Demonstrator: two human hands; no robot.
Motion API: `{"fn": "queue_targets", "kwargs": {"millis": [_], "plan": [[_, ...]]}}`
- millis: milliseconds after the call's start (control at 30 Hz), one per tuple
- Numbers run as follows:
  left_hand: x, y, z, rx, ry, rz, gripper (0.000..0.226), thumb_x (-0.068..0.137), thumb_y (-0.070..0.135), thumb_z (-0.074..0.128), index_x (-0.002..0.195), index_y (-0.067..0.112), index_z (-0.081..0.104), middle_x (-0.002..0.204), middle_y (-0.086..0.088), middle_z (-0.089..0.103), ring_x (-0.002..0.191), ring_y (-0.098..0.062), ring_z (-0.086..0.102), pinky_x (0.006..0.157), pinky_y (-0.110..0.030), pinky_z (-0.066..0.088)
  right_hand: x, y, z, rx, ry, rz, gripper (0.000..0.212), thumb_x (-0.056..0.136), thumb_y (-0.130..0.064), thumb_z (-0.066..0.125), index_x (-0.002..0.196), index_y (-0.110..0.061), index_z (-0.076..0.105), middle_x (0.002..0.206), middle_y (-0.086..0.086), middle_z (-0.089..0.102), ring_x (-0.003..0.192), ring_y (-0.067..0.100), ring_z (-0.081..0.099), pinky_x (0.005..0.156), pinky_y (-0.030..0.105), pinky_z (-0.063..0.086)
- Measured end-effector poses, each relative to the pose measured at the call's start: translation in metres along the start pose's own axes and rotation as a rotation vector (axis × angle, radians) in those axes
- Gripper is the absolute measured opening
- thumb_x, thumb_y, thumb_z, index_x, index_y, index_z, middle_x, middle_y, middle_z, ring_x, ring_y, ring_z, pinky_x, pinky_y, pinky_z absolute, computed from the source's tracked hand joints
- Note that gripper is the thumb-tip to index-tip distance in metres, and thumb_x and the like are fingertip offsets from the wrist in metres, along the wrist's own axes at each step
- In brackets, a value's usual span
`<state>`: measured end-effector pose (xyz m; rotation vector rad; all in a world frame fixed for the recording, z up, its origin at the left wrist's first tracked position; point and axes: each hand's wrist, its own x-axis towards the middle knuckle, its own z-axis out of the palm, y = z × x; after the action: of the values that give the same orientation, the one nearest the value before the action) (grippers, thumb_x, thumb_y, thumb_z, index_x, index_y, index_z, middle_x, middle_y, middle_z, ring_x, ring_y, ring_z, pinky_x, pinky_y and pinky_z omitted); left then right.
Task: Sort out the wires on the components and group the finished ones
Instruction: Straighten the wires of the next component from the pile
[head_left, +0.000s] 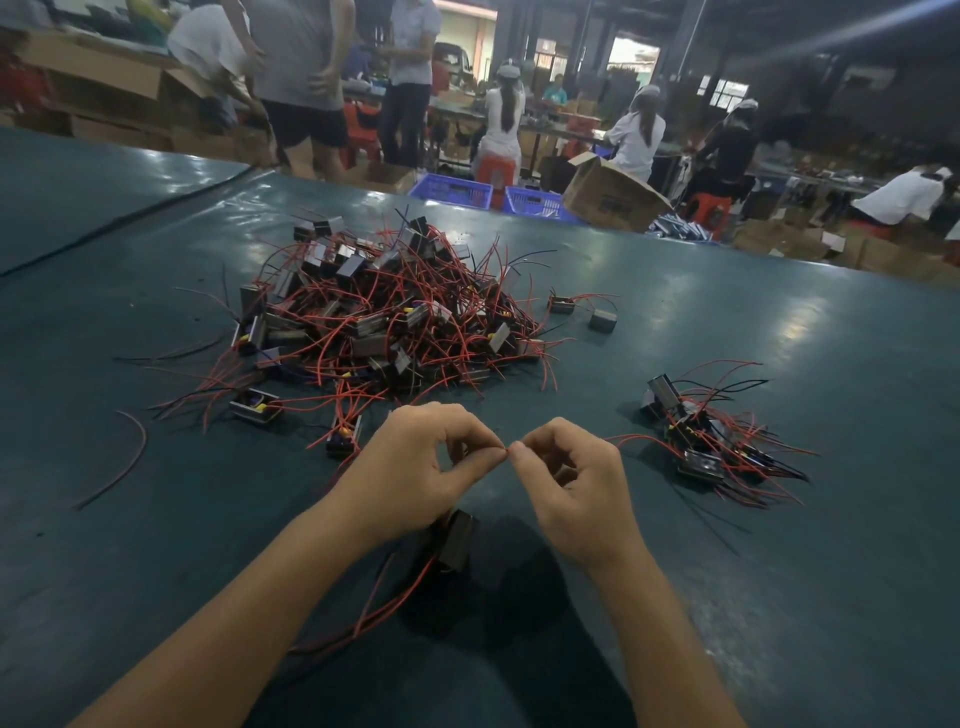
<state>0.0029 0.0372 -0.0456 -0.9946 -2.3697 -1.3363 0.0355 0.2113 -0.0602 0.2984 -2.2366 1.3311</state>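
Left hand (415, 467) and right hand (571, 483) pinching red wire (506, 451), component (457, 538) beneath

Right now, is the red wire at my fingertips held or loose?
Held. The left hand and the right hand both pinch the short visible bit of red wire between them.

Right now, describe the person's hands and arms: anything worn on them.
The left hand and right hand are bare: no gloves, rings or watch visible. The left forearm and right forearm show no sleeves.
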Motion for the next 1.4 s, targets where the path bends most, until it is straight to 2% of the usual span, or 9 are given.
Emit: {"fn": "queue_targets", "kwargs": {"millis": [200,367,533,733,833,1033,1100,1233,1400], "plan": [[-0.001,0.002,0.001,0.21,0.044,0.126,0.011,0.084,0.03,0.068,0.084,0.021,0.074,0.078,0.013,0.066,0.072,-0.008,0.058,0.074,-0.031,0.04,0.002,0.006,0.004,0.176,-0.038,0.174,0.026,0.087,-0.005,0.067,0.062,-0.004,0.059,0.051,-0.01,0.048,0.048,0.003,0.039,0.047,0.015,0.033],[0.002,-0.001,-0.001,-0.011,0.076,0.002,0.003,0.085,0.018,0.074,0.086,0.022,0.074,0.076,0.01,0.068,0.074,-0.011,0.063,0.071,-0.024,0.05,-0.001,-0.001,-0.001,0.115,-0.013,-0.003,0.006,0.084,-0.015,0.068,0.079,-0.017,0.07,0.062,-0.013,0.057,0.049,0.003,0.046,0.048,0.013,0.035],[0.005,-0.006,-0.004,-0.166,-0.014,-0.143,0.009,0.088,0.02,0.071,0.085,0.027,0.074,0.074,0.012,0.07,0.07,-0.004,0.063,0.066,-0.017,0.049,0.002,0.0,-0.002,-0.013,0.038,-0.238,0.008,0.086,-0.009,0.07,0.093,-0.009,0.075,0.086,-0.005,0.063,0.056,0.009,0.054,0.048,0.016,0.04],[0.006,-0.005,-0.007,-0.281,-0.101,-0.184,0.013,0.086,0.031,0.068,0.087,0.02,0.075,0.077,0.003,0.072,0.075,-0.018,0.067,0.071,-0.032,0.055,0.004,0.004,-0.003,0.005,0.051,-0.302,0.012,0.087,-0.012,0.072,0.099,-0.01,0.075,0.088,-0.002,0.063,0.062,0.011,0.056,0.05,0.02,0.043],[0.005,-0.004,-0.007,-0.302,-0.12,-0.194,0.019,0.082,0.038,0.067,0.086,0.021,0.075,0.076,0.003,0.072,0.075,-0.019,0.066,0.069,-0.028,0.054,0.004,0.006,-0.004,-0.014,0.031,-0.271,0.004,0.087,-0.016,0.071,0.088,-0.014,0.074,0.083,-0.007,0.063,0.062,0.007,0.055,0.055,0.013,0.039],[0.002,-0.002,-0.004,-0.153,-0.048,-0.076,0.004,0.086,0.02,0.073,0.086,0.017,0.076,0.075,0.007,0.07,0.075,-0.012,0.064,0.072,-0.028,0.051,0.003,0.008,-0.004,-0.099,0.026,-0.22,0.019,0.092,-0.032,0.064,0.077,-0.021,0.061,0.074,-0.015,0.052,0.058,0.006,0.049,0.056,0.012,0.035],[0.001,0.0,-0.003,-0.058,-0.013,0.012,0.003,0.084,0.021,0.074,0.085,0.018,0.076,0.074,0.01,0.068,0.074,-0.01,0.062,0.071,-0.023,0.047,0.002,0.008,-0.002,-0.12,0.024,-0.203,0.022,0.094,-0.035,0.06,0.077,-0.02,0.059,0.072,-0.015,0.049,0.056,0.007,0.047,0.055,0.016,0.036],[-0.001,0.0,-0.002,0.129,0.025,0.132,0.01,0.085,0.027,0.072,0.084,0.018,0.076,0.074,0.009,0.067,0.07,-0.01,0.059,0.074,-0.029,0.043,0.001,0.007,0.0,-0.189,0.033,-0.18,0.027,0.094,-0.032,0.057,0.074,-0.013,0.058,0.067,-0.014,0.044,0.055,0.01,0.043,0.051,0.028,0.038],[0.0,0.0,-0.003,0.222,0.029,0.187,0.015,0.085,0.031,0.067,0.084,0.019,0.075,0.074,0.009,0.066,0.068,-0.012,0.059,0.07,-0.032,0.042,0.001,0.002,0.004,-0.249,0.061,-0.118,0.033,0.093,-0.03,0.055,0.064,-0.015,0.054,0.054,-0.015,0.039,0.05,0.009,0.039,0.049,0.028,0.033]]}}
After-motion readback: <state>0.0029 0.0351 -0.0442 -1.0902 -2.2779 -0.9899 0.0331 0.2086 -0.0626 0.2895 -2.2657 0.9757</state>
